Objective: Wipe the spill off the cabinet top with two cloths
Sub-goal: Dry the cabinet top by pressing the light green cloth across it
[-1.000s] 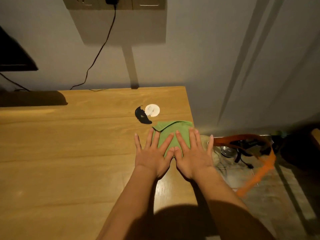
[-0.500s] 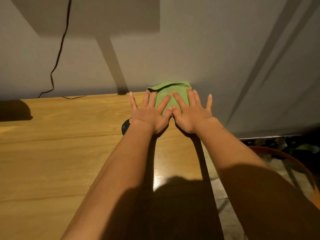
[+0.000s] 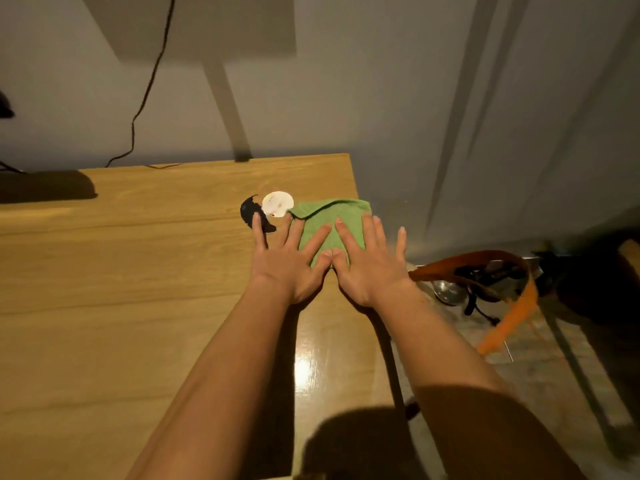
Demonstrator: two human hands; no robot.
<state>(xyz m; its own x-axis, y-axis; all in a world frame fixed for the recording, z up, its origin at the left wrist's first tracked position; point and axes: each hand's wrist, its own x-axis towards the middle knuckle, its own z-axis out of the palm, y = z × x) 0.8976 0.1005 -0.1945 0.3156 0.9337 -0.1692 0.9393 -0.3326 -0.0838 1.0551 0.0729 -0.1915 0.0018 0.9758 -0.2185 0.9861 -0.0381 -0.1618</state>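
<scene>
1. The green cloth [image 3: 334,220] lies flat on the cabinet top [image 3: 138,289], near its far right corner and close to the right edge. I see only one cloth. I cannot tell whether a second lies under it.
2. The left hand [image 3: 287,265] is flat and released, fingers straight and spread. It presses the cloth's left half, and its outer fingers overhang onto bare wood.
3. The right hand [image 3: 369,268] is likewise flat and released, pressing the right half. Its little finger reaches past the cabinet edge. The thumbs touch at 6 o'clock of the cloth.
4. From the cloth, a white disc [image 3: 277,203] sits at 10 o'clock, just beside its corner. A black object [image 3: 246,211] lies beyond the disc, with the left hand's outermost finger partly over it.
5. I see no clear spill. A glossy patch at 6 o'clock, between the forearms, may be wet or only glare.
6. My judgement is that this is mid-wipe. To do it well:
   - keep the palms flat and the pressure even;
   - stroke along the 12–6 line, overlapping the passes;
   - steer clear of the disc and the black object;
   - hold the right hand inboard so the cloth does not slide off the 3 o'clock edge.
</scene>
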